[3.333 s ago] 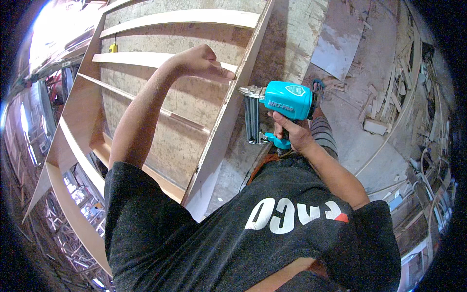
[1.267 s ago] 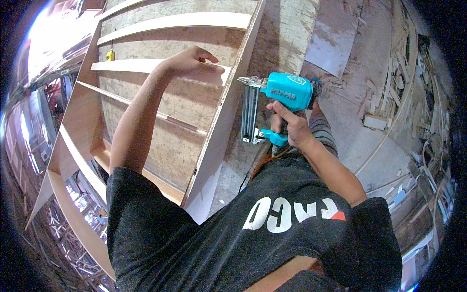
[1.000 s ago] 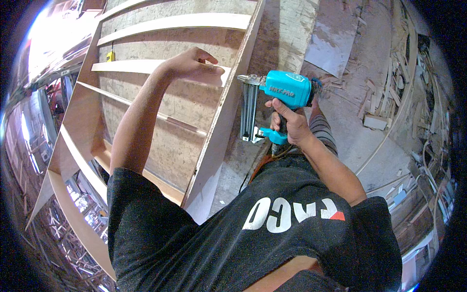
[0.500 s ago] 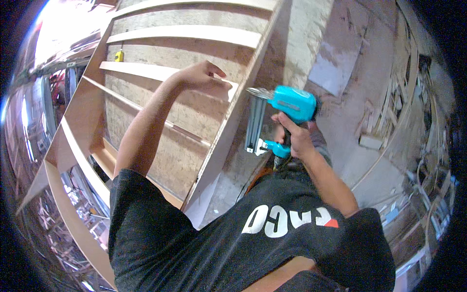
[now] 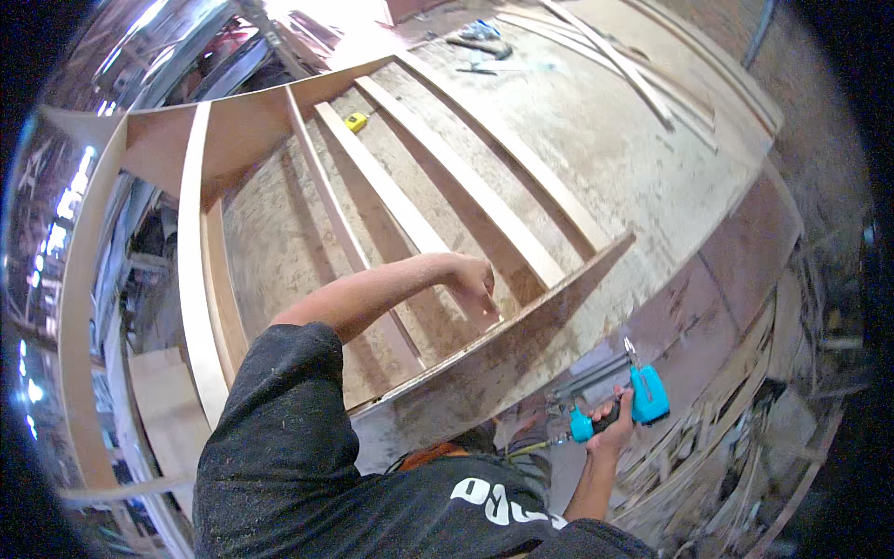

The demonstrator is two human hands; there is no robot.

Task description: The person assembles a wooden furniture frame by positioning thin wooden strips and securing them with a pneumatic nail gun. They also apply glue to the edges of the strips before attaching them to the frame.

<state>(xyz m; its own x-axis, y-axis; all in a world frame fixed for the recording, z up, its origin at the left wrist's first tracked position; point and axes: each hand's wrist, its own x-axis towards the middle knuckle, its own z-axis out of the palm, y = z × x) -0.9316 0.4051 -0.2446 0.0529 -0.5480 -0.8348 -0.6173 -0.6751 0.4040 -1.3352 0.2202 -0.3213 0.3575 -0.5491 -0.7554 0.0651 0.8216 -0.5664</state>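
My left hand (image 5: 473,282) is closed over the near end of a pale wooden slat (image 5: 386,196), where it meets the long side board (image 5: 484,363) of a wooden frame; the palm side and some fingers are hidden. In my right hand (image 5: 610,430) is a teal nail gun (image 5: 650,395), gripped by its dark handle. It stands off the outer face of the side board, its metal nose pointing up and away from me. A hose runs from its handle end toward my body.
Several parallel slats cross the frame, which lies on a worn board (image 5: 643,177). A yellow tape measure (image 5: 356,122) sits between slats. Loose wood strips (image 5: 615,61) lie at the far right, a clamp-like tool (image 5: 480,47) at the back. Wood scraps (image 5: 736,447) pile up at right.
The view has turned, so the frame now slants the other way. The nail gun has moved to the right, farther from the side board. My left hand stays at the slat's end.
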